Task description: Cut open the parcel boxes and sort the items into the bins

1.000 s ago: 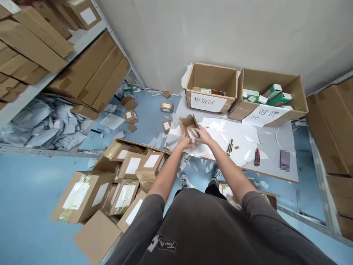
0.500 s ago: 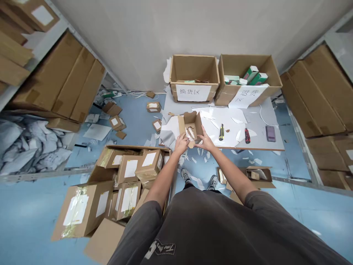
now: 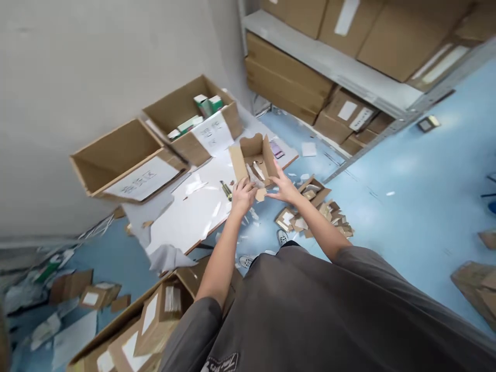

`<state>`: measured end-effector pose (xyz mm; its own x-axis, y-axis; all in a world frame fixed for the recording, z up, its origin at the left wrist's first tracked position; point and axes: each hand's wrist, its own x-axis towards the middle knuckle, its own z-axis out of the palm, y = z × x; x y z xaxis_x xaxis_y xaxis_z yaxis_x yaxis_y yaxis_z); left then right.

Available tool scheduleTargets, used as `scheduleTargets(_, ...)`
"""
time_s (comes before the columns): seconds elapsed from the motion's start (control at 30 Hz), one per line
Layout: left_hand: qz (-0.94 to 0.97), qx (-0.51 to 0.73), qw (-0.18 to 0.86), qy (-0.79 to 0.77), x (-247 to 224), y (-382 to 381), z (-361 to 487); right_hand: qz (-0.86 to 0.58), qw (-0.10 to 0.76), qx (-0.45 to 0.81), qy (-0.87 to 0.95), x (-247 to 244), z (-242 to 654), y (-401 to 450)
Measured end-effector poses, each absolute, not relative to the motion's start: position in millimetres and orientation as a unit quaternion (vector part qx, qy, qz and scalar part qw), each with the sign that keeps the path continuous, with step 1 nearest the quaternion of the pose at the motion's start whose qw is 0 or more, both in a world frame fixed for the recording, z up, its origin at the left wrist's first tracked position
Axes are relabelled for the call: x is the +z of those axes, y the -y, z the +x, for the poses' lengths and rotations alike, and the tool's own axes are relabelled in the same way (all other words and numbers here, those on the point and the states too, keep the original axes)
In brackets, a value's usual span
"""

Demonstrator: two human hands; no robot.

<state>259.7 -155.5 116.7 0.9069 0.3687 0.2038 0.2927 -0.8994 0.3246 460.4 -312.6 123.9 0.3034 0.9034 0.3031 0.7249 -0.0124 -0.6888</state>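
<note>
Hands (image 3: 262,194) grip the open carton (image 3: 254,164) from opposite sides, arms outstretched.

Single head-worn view, looking forward and steeply down from above the wearer's own shirt (image 3: 310,310). Hands (image 3: 243,196) and open carton (image 3: 270,157) sit near mid-frame, at arm's reach — neither in close-up. The view is wide and canted: the surface (image 3: 174,227) runs diagonally, rising toward the right. The wall (image 3: 116,62) fills the upper left; a shelf (image 3: 329,70) stands farther off at upper right. Coverage extends down to the shoes (image 3: 282,237) and out across the floor (image 3: 406,206) — edges softened by blur.
</note>
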Motion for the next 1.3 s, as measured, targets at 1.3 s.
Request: scheduleTargets(1.3, 0.958, 0.174, 0.183, -0.136, 184.3, 196.1, 461.5, -0.783, 0.275, -0.023, 0.558, 170.4, 658.5, 371.6)
